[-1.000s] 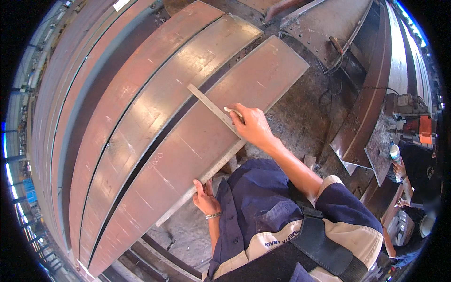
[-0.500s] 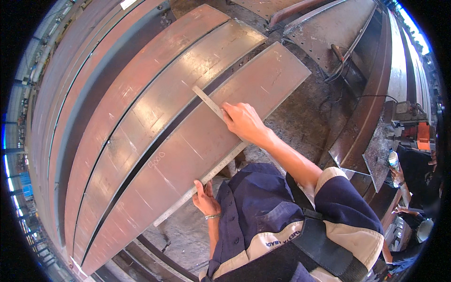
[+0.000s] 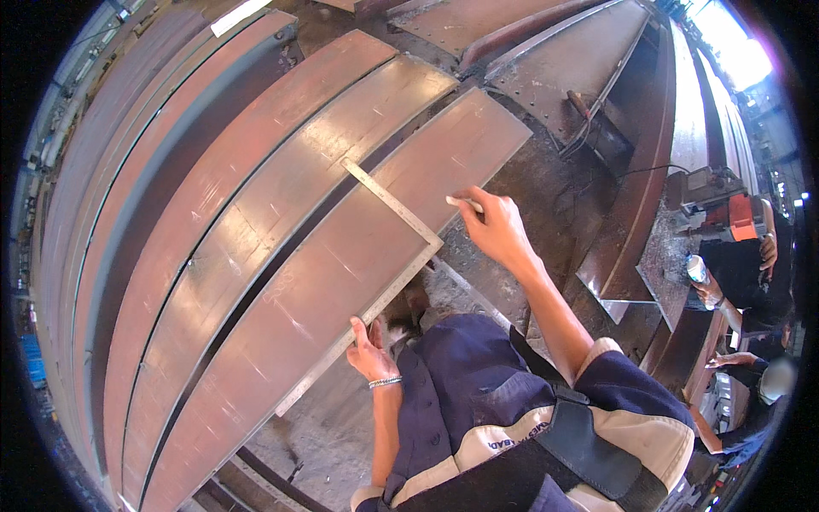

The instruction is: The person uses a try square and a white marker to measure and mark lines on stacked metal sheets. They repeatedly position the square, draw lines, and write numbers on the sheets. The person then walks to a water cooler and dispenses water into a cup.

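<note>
A metal framing square (image 3: 394, 205) lies on the nearest rust-brown steel beam (image 3: 341, 273). Its long arm runs along the near edge, and its short arm crosses the beam's face toward the gap behind. My left hand (image 3: 373, 354) grips the long arm against that edge, thumb on top and fingers partly hidden below. Off the beam's near edge, to the right of the square's corner, my right hand (image 3: 499, 229) pinches a thin white marking stick, probably chalk (image 3: 455, 201). Its tip points left over the beam. Several short pale marks show on the steel.
More long steel beams (image 3: 281, 154) lie side by side beyond. A steel plate with bolt holes (image 3: 567, 64) stands at the far right, a cable near it. At right are a machine with an orange part (image 3: 742, 218) and co-workers, one holding a bottle (image 3: 697, 270).
My right hand has left the square's short arm and moved right, and the white stick now shows in its fingers. My left hand stays on the long arm. The whole view has shifted slightly.
</note>
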Available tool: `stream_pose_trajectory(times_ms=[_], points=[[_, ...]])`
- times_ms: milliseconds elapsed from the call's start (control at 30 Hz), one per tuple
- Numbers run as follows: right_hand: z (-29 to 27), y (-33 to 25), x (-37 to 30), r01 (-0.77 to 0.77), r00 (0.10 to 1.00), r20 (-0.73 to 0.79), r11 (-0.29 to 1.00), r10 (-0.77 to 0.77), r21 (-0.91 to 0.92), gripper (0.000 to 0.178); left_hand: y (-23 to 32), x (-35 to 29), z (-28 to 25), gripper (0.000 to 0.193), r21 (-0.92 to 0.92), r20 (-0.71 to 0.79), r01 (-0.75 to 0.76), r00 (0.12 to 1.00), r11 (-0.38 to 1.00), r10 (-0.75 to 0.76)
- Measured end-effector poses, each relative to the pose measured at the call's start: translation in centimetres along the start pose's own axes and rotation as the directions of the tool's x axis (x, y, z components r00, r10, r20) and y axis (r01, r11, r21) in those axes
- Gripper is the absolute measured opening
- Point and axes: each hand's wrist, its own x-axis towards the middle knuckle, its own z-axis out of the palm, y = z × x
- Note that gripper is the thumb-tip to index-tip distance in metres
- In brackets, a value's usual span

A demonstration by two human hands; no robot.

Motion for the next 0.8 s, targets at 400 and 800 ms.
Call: stream_pose_trajectory(times_ms=[400, 800], points=[[-2.8, 2.7, -3.0, -0.212, 0.977, -0.005, 0.977, 0.212, 0.017, 0.021, -2.9, -0.6, 3.9, 0.048, 0.008, -0.004, -0.04, 0.999, 0.999, 0.04], [-5.1, 6.7, 4.4, -0.138, 0.99, 0.022, 0.985, 0.136, 0.107, 0.022, -5.3, -1.0, 8.4, 0.038, 0.026, 0.011, -0.043, 0.999, 0.999, 0.043]])
